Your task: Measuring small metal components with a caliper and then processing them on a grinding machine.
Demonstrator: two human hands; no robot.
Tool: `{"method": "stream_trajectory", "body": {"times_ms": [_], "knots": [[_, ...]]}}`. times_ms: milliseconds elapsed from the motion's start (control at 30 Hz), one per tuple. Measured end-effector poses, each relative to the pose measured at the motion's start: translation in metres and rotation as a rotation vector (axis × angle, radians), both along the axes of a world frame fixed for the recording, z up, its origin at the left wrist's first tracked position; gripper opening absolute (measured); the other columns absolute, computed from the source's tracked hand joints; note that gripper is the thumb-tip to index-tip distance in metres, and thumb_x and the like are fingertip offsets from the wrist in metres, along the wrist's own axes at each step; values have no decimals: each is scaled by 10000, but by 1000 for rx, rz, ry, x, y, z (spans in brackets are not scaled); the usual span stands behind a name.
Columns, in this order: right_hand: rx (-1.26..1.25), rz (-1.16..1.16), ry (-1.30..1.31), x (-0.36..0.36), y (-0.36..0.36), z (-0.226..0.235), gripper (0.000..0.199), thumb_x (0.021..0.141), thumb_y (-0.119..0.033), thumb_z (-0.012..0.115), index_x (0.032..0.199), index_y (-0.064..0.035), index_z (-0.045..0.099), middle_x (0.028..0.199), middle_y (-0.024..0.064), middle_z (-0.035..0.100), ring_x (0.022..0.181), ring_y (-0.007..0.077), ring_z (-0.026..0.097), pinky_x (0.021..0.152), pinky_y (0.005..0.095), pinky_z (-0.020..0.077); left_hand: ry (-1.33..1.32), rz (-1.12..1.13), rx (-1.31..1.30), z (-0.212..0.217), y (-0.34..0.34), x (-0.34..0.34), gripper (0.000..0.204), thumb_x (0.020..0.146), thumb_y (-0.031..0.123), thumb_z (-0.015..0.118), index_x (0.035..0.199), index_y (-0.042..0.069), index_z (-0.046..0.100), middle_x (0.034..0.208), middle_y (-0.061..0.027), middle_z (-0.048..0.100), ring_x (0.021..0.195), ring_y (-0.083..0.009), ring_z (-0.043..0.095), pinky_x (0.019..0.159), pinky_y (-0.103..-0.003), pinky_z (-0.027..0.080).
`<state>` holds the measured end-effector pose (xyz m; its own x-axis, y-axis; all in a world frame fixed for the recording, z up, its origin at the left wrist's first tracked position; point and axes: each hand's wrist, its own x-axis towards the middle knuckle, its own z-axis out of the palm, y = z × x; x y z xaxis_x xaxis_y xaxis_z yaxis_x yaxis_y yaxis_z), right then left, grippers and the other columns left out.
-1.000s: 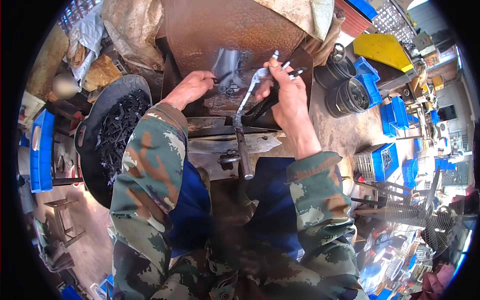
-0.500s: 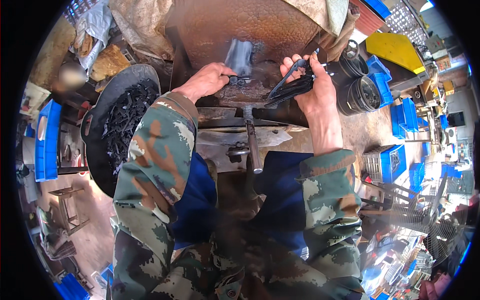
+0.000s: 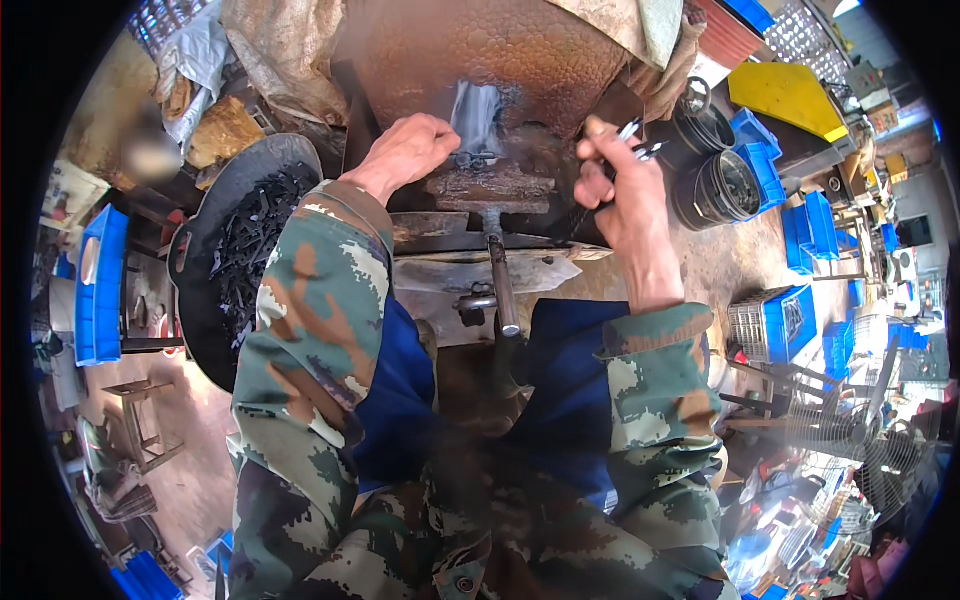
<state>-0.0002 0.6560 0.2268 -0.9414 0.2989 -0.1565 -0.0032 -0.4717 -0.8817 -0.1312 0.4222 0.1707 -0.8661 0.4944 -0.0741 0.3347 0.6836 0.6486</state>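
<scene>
My left hand (image 3: 412,152) is closed, fingertips pinched at a small dark metal piece (image 3: 476,159) at the foot of a blurred whitish streak (image 3: 476,115). The thumb is mostly hidden. Below that piece is a rough, wet brown block (image 3: 490,188), with a metal rod (image 3: 504,285) pointing toward me. On the right, my right hand (image 3: 630,195) is curled around thin dark metal pieces with shiny ends (image 3: 640,142) that stick out beside the index finger. Their lower parts are dark and smeared below the palm, so their exact kind cannot be made out.
A black basin (image 3: 195,330) of dark metal pieces (image 3: 250,240) stands left of my left forearm. Black buckets (image 3: 715,190) and blue crates (image 3: 780,325) stand to the right. A rusty, pitted brown panel (image 3: 480,50) rises beyond my hands. A fan (image 3: 860,430) is at lower right.
My right hand has turned and its fingers have curled in; the black loop and dark blade-like parts that showed in it are now mostly hidden. My left hand has shifted slightly up and left.
</scene>
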Motion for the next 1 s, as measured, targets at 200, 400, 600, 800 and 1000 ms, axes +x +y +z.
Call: {"method": "stream_trajectory", "body": {"times_ms": [200,400,600,800,1000], "knots": [[471,190,-162,45,-23,-9,54,888,-60,657,929,-26,667,863,80,709,509,52,516,465,250,443,39,104,-5,-7,-13,-4,370,888,326,572,1110,59,700,1096,-168,696,1041,-358,642,922,-409,479],[1123,380,339,80,-42,-68,337,777,34,669,1105,-40,638,1156,102,668,1060,257,654,909,333,514,91,-29,443,27,-13,10,332,909,316,638,1104,57,711,1045,-109,715,1014,-201,659,887,-339,491],[1170,498,343,84,-49,-60,396,756,-38,750,1131,-54,625,1238,119,629,1143,348,598,951,388,503,-86,-592,1056,123,-7,96,386,954,291,615,1152,-37,656,1073,-79,695,932,-164,672,893,-311,532],[892,169,348,48,-55,-58,324,791,-108,803,1084,-48,679,1174,97,678,1096,168,614,944,322,490,-85,-1101,1062,125,0,173,357,938,274,616,1111,-35,660,1046,-83,694,882,-168,667,853,-316,532],[644,34,100,-18,-64,-6,190,856,-116,752,996,-31,656,739,16,631,444,69,492,395,237,373,-102,-1188,1033,119,6,186,329,922,256,617,1071,-33,664,1019,-87,693,833,-172,662,814,-322,533]]}}
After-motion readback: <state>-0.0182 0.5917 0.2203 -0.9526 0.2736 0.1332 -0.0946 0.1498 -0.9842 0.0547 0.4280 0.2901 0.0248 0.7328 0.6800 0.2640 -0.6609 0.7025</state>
